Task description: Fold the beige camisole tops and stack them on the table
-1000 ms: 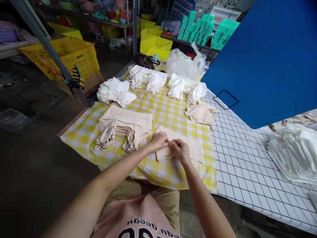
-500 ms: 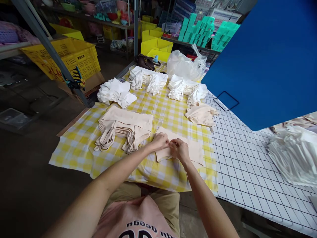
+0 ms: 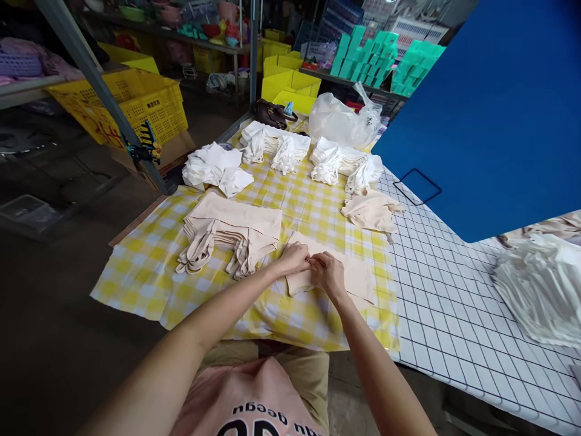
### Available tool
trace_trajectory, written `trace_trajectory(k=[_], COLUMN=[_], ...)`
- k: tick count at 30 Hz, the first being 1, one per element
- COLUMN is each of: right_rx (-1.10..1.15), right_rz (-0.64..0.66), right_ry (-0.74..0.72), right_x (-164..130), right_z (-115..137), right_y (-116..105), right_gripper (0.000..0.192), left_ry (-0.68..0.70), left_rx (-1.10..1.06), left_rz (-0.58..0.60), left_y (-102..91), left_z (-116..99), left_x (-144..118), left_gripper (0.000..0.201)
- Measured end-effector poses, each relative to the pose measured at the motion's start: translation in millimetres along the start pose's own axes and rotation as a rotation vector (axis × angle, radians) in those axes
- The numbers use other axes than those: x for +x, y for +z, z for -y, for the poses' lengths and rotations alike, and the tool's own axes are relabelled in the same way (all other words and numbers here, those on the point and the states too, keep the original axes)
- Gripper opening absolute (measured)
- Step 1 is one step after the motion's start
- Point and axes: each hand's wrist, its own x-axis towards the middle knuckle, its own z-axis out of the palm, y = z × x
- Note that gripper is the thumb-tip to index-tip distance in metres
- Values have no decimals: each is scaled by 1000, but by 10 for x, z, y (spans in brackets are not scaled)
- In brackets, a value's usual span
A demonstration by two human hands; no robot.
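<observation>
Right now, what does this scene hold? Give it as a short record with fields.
Left hand: on the flat beige fabric piece, close to the right hand
Right hand: on the same piece; grip detail unclear
Left of hands: stacked beige fabric garments with straps
Beyond: two stacks of folded white fabric garments
Surface: yellow-and-white checked sheet

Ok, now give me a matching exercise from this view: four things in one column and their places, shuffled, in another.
1. flat beige cloth
2. beige stack
3. plastic bag
4. yellow basket

A. Left of the left hand, on the checked cover
B. Behind the slanted metal post
C. Beneath the left hand and right hand
D. Just right of the dark handbag

Pairs: 1-C, 2-A, 3-D, 4-B.
</observation>
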Motion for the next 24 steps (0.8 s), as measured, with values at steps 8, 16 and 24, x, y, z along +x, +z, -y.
trace_trajectory(k=[8, 16, 24], right_rx=[-38, -25, 608], right_rz=[38, 60, 8], right_ry=[-61, -28, 385], right_x=[-26, -106, -674], right_z=[-53, -68, 352], right_y=[6, -95, -136], right_gripper=[25, 23, 25], left_ry=[-17, -25, 83], left_rx=[-10, -47, -88], left_rz=[3, 9, 84], left_y=[-34, -70, -132], left_z=[-38, -93, 50], left_x=[-21, -31, -155], left_gripper=[15, 19, 22])
